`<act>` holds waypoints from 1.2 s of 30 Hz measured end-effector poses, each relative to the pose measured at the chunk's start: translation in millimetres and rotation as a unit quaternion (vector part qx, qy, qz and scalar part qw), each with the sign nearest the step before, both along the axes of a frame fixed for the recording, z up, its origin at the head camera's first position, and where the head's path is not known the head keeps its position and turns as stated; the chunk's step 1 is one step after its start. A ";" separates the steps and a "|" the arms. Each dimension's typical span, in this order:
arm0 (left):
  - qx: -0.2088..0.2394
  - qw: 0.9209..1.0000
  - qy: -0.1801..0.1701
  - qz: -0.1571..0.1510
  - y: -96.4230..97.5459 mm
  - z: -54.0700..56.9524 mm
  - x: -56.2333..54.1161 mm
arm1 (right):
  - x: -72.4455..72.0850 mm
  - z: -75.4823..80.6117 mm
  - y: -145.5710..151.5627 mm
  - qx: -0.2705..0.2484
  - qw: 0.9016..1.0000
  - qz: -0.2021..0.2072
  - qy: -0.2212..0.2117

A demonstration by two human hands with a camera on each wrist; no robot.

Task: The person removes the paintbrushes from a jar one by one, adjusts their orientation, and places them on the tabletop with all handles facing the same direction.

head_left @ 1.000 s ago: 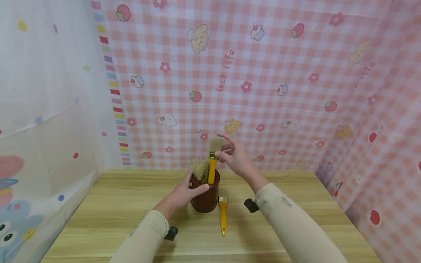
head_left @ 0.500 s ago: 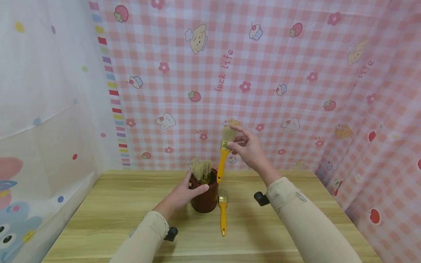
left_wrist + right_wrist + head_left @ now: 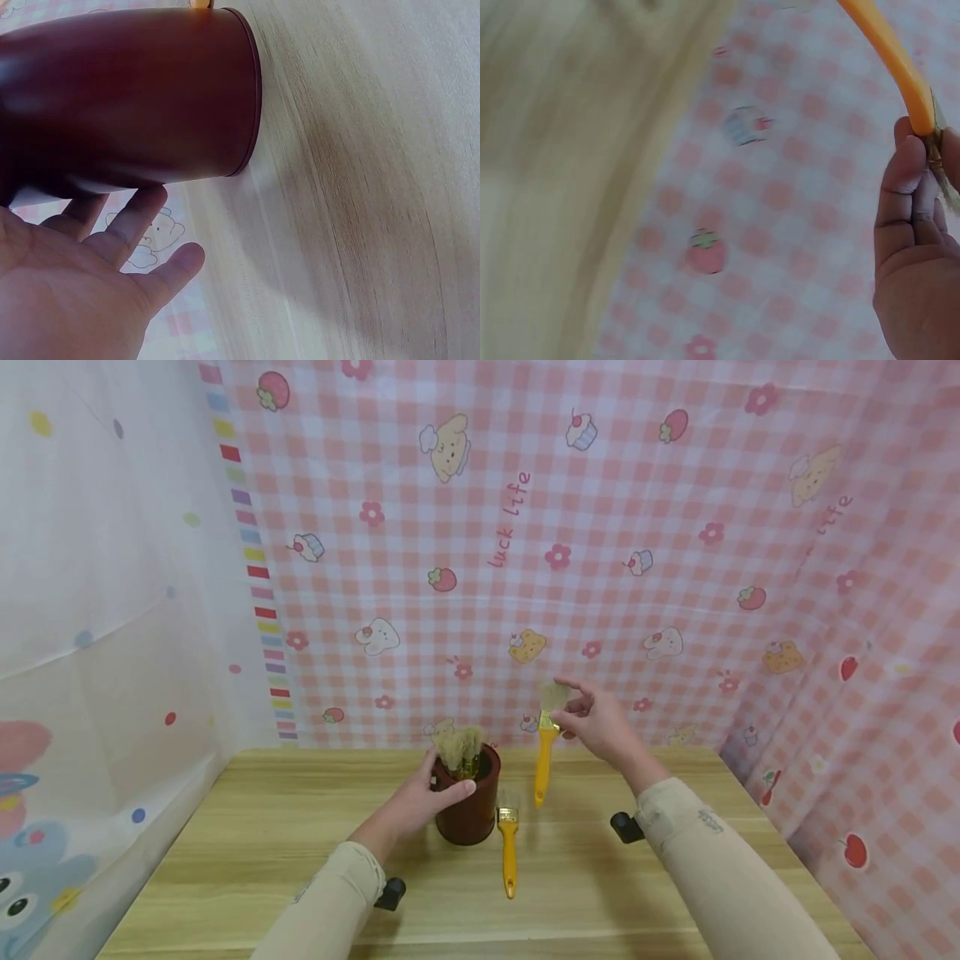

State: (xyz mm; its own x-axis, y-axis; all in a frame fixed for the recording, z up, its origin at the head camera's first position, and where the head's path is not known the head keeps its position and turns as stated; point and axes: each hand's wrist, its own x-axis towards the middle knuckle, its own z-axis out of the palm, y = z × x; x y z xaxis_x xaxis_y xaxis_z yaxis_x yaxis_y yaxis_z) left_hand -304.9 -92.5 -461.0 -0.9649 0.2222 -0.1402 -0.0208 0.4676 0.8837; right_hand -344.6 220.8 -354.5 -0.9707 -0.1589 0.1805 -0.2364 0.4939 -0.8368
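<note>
Head view. From where I stand, a person's L hand [image 3: 414, 803] holds the dark red-brown pot [image 3: 467, 818], upright on the wood-grain bench [image 3: 300, 835]: thumb on near side just below rim, fingers at L/far side. Brush heads [image 3: 459, 748] protrude from pot, bristles up; exact qty. cannot be told. R hand [image 3: 600, 727] pinches the raised brush [image 3: 545, 758] btwn thumb & fingers, approx. at ferrule; bristles up, yellow-orange handle down, slight tilt. Pos.: R of pot, apart from it. The loose brush [image 3: 509, 852] lies on bench just beside pot, bristles twd. far edge; contact w/ pot: cannot tell. Light sleeves [image 3: 720, 868] cover both forearms; black mounts [image 3: 627, 827] show at the cuffs. Pink checked cloth [image 3: 480, 527] hangs behind bench.

L wrist view. Pot wall fills upper L; base edge faces R. Fingertips touch the wall; one finger extends clear of it. Thumb hidden.

R wrist view. Thumb & fingertips close on the raised brush where handle meets metal. Handle runs up & L, out of frame; bristles partly hidden by hand. Bench & cloth, both blurred, form the bkgd.
</note>
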 end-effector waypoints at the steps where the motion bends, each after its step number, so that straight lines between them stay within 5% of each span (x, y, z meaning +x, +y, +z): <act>1: -0.001 1.000 0.000 0.000 -0.3 -0.5 0.0 | -0.6 -5.6 3.4 0.008 1.000 -0.001 -0.011; 8: 0.001 1.000 0.002 -0.003 0.4 -2.1 0.3 | -0.2 -50.0 18.0 0.035 0.996 -0.009 -0.080; 19: 0.002 1.000 -0.001 -0.001 -0.7 0.2 0.5 | 17.1 -105.1 -2.7 0.028 0.980 0.008 -0.197; 36: 0.000 1.000 -0.002 0.001 -3.0 -1.1 -1.5 | 14.1 -127.4 -17.4 0.014 0.976 0.014 -0.215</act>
State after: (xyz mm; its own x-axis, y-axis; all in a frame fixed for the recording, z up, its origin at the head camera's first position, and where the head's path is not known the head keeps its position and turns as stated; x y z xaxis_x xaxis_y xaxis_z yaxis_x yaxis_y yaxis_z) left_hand -306.4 -95.5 -462.2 -0.9649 0.2196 -0.1441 -0.0255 0.4679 0.8834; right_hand -330.6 203.4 -481.9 -0.9509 -0.1855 -0.2478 0.1202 0.5164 -0.8479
